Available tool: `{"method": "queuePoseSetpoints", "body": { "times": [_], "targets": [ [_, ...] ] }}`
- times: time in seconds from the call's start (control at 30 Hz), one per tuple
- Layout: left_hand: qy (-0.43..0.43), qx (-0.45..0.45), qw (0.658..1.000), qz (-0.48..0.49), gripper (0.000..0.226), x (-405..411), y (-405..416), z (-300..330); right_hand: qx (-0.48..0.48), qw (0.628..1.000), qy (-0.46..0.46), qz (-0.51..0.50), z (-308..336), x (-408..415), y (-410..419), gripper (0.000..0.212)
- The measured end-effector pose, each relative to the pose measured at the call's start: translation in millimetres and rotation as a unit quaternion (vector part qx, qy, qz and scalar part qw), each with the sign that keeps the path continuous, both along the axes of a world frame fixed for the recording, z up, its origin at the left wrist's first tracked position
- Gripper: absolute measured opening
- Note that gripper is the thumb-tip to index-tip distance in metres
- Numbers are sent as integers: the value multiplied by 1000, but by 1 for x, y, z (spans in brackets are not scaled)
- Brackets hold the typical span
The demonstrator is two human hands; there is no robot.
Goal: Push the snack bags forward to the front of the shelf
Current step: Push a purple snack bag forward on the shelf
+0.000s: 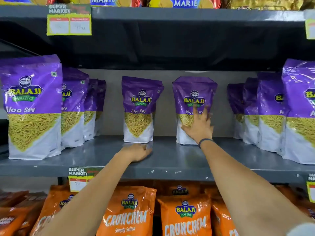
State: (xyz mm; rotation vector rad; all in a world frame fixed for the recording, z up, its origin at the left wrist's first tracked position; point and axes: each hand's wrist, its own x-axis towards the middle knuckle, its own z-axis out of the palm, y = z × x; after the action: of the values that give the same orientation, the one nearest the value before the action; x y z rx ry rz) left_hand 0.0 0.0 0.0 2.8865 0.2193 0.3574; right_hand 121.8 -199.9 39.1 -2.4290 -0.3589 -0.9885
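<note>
Head view, middle grey shelf (pixel 170 160) of a supermarket rack. Two purple Balaji Aloo Sev bags stood upright at the back of the shelf, near the rear wall, apart from each other: left-centre bag (pixel 139 109) and right-centre bag (pixel 192 103). Both sat well behind the front edge.

Left hand (pixel 136 151): lay palm down on the shelf surface, just in front of the base of the left-centre bag. Fingers were loosely curled, tips at or close to the bag's bottom edge; contact could not be confirmed. It gripped nothing.

Right hand (pixel 198 126): was raised, fingers spread wide, palm facing the front of the right-centre bag. It overlapped the lower half of that bag; fingertips were blurred, so whether it pressed the bag or hovered just before it could not be told. Nothing was clasped. A dark wristband (pixel 204 141) sat on that wrist.

Rows of the same Aloo Sev bags stood further forward at the shelf's left end (pixel 32 106) and right end (pixel 300 108), the foremost ones close to the front edge. A price tag (pixel 78 179) hung from the front edge, left of centre. Orange Crunchem bags (pixel 126 212) filled the shelf below; Marie biscuit packs (pixel 185 2) lined the shelf above.
</note>
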Motion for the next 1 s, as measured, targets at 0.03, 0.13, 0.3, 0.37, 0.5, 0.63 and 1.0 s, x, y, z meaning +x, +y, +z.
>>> {"method": "queuePoseSetpoints", "body": {
  "times": [0.03, 0.13, 0.3, 0.37, 0.5, 0.63, 1.0],
  "targets": [
    [13, 7, 1000, 6, 57, 1, 2, -1, 11, 1000, 27, 1, -1, 6, 2, 103],
    [36, 26, 999, 21, 65, 3, 6, -4, 21, 997, 68, -17, -6, 17, 7, 116],
    [68, 44, 996, 36, 62, 4, 3, -1, -28, 998, 34, -52, -6, 30, 15, 124],
    [72, 45, 996, 40, 59, 6, 2, -1, -25, 997, 33, -59, -6, 32, 17, 124],
    [73, 54, 995, 39, 59, 8, 2, -1, -22, 997, 18, -68, -8, 38, 19, 116],
    [77, 57, 995, 42, 59, 8, 2, -1, -29, 997, 25, -70, -7, 42, 20, 110],
    [79, 63, 994, 43, 60, 4, -1, 1, -68, 994, 25, -84, -6, 38, 16, 105]
  ]
}}
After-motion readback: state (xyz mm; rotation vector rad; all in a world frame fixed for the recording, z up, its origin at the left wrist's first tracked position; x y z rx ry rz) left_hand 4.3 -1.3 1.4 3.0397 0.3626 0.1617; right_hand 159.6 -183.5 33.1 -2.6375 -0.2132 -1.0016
